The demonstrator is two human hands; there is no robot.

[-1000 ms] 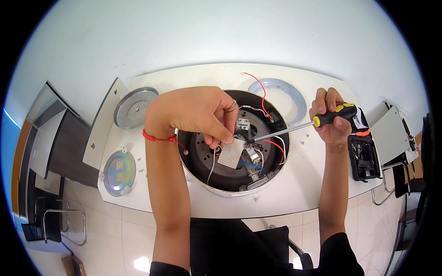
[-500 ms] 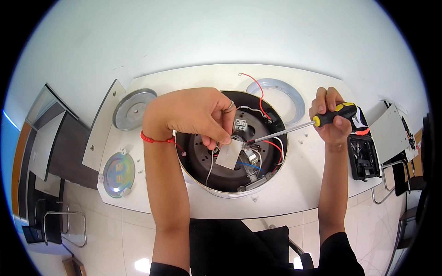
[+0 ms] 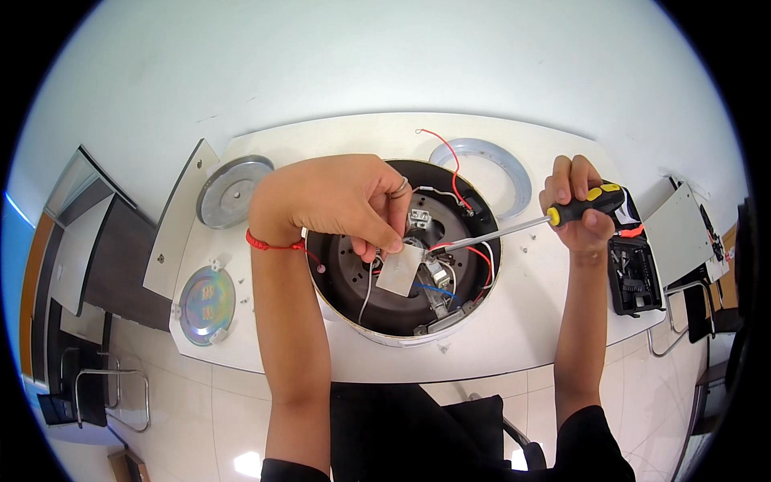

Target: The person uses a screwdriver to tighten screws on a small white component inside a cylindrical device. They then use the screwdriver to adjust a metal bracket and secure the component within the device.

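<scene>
A round dark appliance body with a pale rim stands open on the table, holding wires, brackets and small connectors. My left hand reaches over it, thumb and fingers pinched on a pale rectangular plate near its middle. My right hand grips a black-and-yellow screwdriver, its long shaft slanting left and down to the fittings beside the plate. The exact contact of its tip is too small to make out. A red wire arches out over the back rim. My left fingers partly hide the fittings underneath.
On the white table lie a metal lid, an iridescent disc, a grey ring, small loose fasteners and a black toolbox. A wall rises behind. Chairs and another desk stand at the sides.
Compared with a second ago, the appliance and my left hand appear slightly further left. The screwdriver's handle has shifted very slightly; both grips are otherwise the same.
</scene>
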